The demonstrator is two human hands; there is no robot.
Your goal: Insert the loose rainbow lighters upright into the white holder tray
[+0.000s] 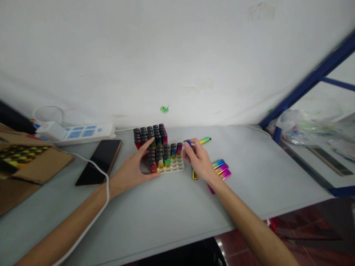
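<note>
A white tray [178,165] with round-cornered slots stands on the table, its left side filled with upright lighters [159,155] that have black tops and shiny coloured bodies. My left hand [133,166] grips the tray from the left, thumb along the near edge and fingers at the far side. Just right of the tray, my right hand [198,157] pinches a lighter [188,142] with a dark blue top; the fingers hide most of it. Loose lighters in rainbow and magenta [222,169] lie beside that hand, with a gold one [195,174] partly under it.
A second block of upright lighters [149,133] stands behind the tray. To the left are a black phone [100,162], a white power strip [85,133] and an open cardboard box [55,162]. A white cable crosses over my left forearm. Blue shelving [277,129] holds plastic bags at right.
</note>
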